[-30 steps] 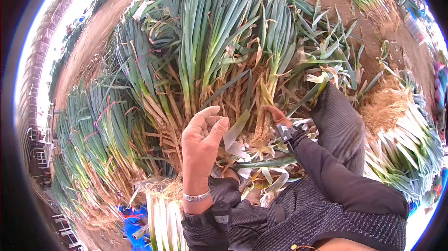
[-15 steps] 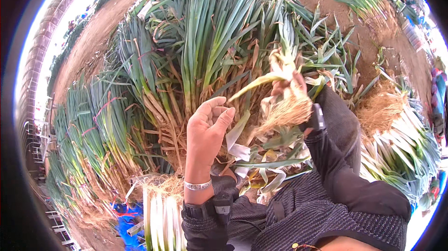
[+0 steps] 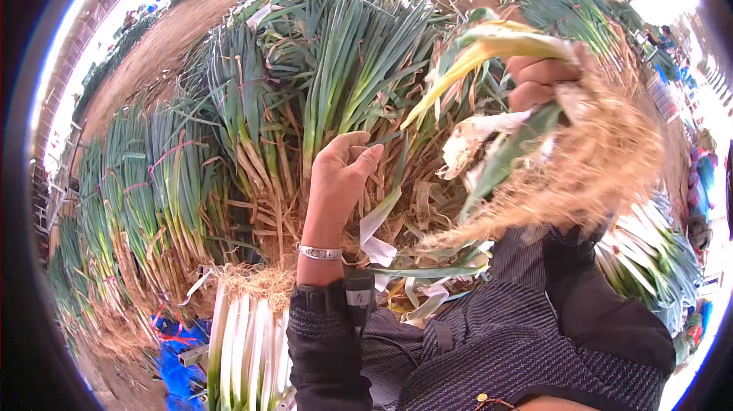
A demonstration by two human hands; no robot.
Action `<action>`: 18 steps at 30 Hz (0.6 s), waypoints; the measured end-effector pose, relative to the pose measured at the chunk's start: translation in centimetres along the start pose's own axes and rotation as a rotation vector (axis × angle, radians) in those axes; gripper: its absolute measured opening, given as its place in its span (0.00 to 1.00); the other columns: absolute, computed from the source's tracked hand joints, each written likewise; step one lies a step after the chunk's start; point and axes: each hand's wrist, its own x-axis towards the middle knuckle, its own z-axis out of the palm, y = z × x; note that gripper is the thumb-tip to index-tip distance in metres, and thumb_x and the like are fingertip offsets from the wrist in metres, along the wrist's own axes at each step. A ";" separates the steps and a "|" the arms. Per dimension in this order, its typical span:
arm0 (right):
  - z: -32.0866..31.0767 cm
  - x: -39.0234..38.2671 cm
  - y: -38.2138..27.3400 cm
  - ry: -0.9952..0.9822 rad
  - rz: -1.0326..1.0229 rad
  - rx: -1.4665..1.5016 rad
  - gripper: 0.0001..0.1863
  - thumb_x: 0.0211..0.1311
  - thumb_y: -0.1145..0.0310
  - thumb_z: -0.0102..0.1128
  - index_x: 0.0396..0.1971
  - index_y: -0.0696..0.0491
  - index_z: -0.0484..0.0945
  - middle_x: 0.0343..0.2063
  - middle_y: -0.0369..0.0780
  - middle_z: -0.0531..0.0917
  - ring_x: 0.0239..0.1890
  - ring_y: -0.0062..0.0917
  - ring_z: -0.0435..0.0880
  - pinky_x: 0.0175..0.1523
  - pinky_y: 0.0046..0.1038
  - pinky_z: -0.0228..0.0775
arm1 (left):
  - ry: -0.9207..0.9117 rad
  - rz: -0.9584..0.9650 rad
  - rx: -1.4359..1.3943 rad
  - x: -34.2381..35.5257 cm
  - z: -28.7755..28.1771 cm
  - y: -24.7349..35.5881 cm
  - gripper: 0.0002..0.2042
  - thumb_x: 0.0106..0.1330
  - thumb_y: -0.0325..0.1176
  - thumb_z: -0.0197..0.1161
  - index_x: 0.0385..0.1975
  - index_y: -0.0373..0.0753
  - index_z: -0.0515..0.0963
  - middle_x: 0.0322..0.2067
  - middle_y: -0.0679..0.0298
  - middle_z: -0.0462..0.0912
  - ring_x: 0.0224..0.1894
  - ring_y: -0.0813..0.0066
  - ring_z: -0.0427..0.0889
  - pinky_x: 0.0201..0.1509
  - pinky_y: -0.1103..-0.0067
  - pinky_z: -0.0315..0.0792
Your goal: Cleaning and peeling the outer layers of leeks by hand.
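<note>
Presently, my right hand (image 3: 540,76) grips rooted leeks (image 3: 588,157); my left hand (image 3: 340,170) curls, empty. White leeks (image 3: 249,346) beside it look cleaned, bunches (image 3: 330,79) beyond uncleaned.

Green leaves (image 3: 332,67), tan roots (image 3: 580,159), white stalks (image 3: 248,350)
The bracelet (image 3: 320,253) is silver, the clothing (image 3: 473,342) dark (with pale, broken stripes), one leaf (image 3: 489,46) yellow.

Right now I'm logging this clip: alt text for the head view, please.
A person's right hand holds up a shaggy-rooted bunch of green onions with a yellowed leaf; the left hand appears empty. Massed green onions lie beyond, with white-stalked onions at lower left.
</note>
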 end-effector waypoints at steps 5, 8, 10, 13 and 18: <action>8.1 -1.6 2.4 -0.081 -0.088 0.053 0.26 0.65 0.69 0.56 0.59 0.60 0.60 0.31 0.33 0.73 0.28 0.20 0.77 0.38 0.26 0.64 | 0.005 0.025 0.052 0.2 -0.1 0.7 0.15 0.64 0.30 0.65 0.47 0.28 0.75 0.28 0.67 0.80 0.27 0.86 0.77 0.29 0.90 0.69; 7.9 -2.3 6.0 -0.093 -0.169 -0.167 0.30 0.68 0.63 0.53 0.64 0.58 0.55 0.33 0.35 0.75 0.33 0.22 0.79 0.39 0.31 0.72 | 0.058 0.062 0.051 0.1 -1.5 -0.1 0.15 0.64 0.30 0.65 0.46 0.27 0.75 0.27 0.66 0.81 0.27 0.85 0.78 0.28 0.90 0.68; 4.3 -5.6 3.8 -0.032 -0.186 -0.345 0.32 0.69 0.59 0.53 0.66 0.56 0.52 0.35 0.37 0.77 0.37 0.24 0.81 0.40 0.33 0.76 | 0.085 0.052 0.065 0.1 -2.0 0.1 0.15 0.64 0.30 0.65 0.46 0.28 0.76 0.28 0.65 0.81 0.27 0.84 0.79 0.28 0.89 0.70; -4.6 1.0 3.8 -0.100 -0.007 -1.010 0.23 0.62 0.61 0.62 0.54 0.52 0.69 0.40 0.36 0.78 0.44 0.25 0.78 0.48 0.29 0.74 | 0.078 0.060 -0.112 0.3 -2.4 0.4 0.14 0.64 0.30 0.65 0.46 0.29 0.76 0.28 0.65 0.82 0.28 0.84 0.79 0.30 0.88 0.72; -15.4 0.7 10.7 0.439 0.190 -0.986 0.21 0.60 0.70 0.62 0.53 0.59 0.72 0.43 0.46 0.82 0.46 0.29 0.82 0.51 0.32 0.78 | 0.240 0.045 0.014 -0.3 -3.7 0.6 0.12 0.63 0.31 0.67 0.43 0.34 0.78 0.30 0.68 0.83 0.29 0.84 0.80 0.31 0.88 0.72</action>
